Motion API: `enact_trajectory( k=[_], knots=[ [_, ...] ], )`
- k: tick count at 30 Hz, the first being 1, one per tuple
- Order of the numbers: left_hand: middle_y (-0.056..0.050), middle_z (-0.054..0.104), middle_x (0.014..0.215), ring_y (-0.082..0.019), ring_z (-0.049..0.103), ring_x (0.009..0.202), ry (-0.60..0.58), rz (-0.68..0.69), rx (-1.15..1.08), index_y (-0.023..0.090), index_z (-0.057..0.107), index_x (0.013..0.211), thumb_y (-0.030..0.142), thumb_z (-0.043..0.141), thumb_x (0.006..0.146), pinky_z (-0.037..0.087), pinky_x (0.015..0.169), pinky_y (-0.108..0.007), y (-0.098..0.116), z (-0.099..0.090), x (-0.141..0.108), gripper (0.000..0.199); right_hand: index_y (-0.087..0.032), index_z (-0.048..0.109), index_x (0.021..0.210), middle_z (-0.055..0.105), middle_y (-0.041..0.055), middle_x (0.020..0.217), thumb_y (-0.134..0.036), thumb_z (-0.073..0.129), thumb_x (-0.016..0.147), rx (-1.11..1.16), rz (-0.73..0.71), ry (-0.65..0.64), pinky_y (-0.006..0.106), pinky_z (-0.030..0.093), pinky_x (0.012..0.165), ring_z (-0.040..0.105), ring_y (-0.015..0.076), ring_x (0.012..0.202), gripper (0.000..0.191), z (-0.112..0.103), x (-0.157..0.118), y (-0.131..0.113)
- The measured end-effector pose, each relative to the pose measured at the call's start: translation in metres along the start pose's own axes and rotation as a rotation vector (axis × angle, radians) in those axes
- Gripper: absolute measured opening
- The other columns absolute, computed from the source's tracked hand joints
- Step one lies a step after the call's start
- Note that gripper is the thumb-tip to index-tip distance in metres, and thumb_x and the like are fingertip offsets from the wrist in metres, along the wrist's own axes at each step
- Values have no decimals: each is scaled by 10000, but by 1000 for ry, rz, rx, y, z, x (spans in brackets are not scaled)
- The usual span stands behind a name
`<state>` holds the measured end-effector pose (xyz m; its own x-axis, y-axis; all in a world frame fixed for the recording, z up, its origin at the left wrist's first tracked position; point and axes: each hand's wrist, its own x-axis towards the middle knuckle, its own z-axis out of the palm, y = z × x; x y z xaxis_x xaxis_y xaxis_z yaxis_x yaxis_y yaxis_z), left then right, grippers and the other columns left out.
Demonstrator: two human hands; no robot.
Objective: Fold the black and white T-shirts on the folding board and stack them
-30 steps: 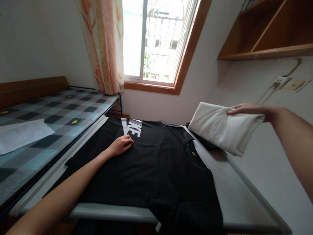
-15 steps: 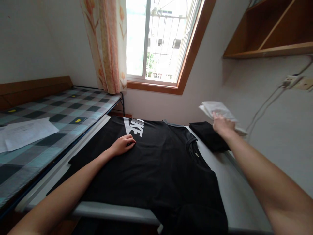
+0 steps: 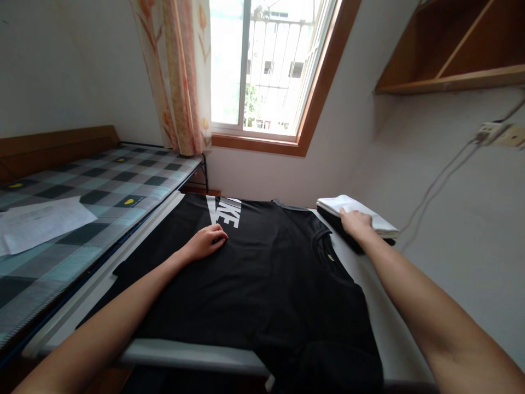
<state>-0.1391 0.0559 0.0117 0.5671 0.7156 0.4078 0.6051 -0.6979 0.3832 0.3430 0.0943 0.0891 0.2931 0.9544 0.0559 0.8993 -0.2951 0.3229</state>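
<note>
A black shirt [image 3: 262, 273] with white lettering lies spread over a white table [image 3: 200, 352], its collar toward the right and one sleeve hanging past the near edge. My left hand [image 3: 206, 241] rests on the shirt just below the lettering, fingers curled together; whether it pinches any fabric is too small to tell. At the right, a folded white cloth [image 3: 371, 214] lies on top of a folded black cloth [image 3: 346, 232]. My right hand [image 3: 356, 223] is on the near edge of the white cloth, its fingers closed there.
Left of the table stands a bed with a checked mattress [image 3: 102, 219] and papers [image 3: 45, 221] on it. A curtain [image 3: 180, 76] and a window are behind. A wooden shelf [image 3: 451, 79] and cables [image 3: 435, 180] are on the right wall.
My right hand has brought the white cloth down and slightly left onto the folded black cloth. My left hand has stayed where it was on the shirt.
</note>
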Motion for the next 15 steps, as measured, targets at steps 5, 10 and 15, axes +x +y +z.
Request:
enact_trajectory(
  k=[5, 10, 15],
  knots=[
    [-49, 632, 933, -171, 616, 856, -1, 26, 21, 219, 704, 956, 273, 526, 885, 512, 804, -306, 0, 0, 2, 199, -77, 434, 1413, 577, 301, 1230, -168, 335, 913, -32, 57, -28, 486, 432, 843, 564, 370, 1131, 517, 0, -18, -30],
    [-58, 644, 962, -197, 604, 920, 20, 40, 86, 219, 700, 987, 274, 529, 892, 485, 860, -361, -1, -1, 2, 203, -179, 577, 1262, 566, 206, 1283, -345, 361, 950, 6, -276, 231, 455, 392, 897, 528, 344, 1145, 415, -16, -52, -79],
    [-55, 651, 969, -196, 608, 927, 22, 42, 91, 222, 698, 986, 285, 520, 902, 482, 862, -359, -4, -2, -1, 206, -215, 572, 1275, 533, 148, 1359, -445, 342, 955, 51, -384, 258, 447, 346, 995, 426, 323, 1263, 456, -29, -47, -85]
  ],
)
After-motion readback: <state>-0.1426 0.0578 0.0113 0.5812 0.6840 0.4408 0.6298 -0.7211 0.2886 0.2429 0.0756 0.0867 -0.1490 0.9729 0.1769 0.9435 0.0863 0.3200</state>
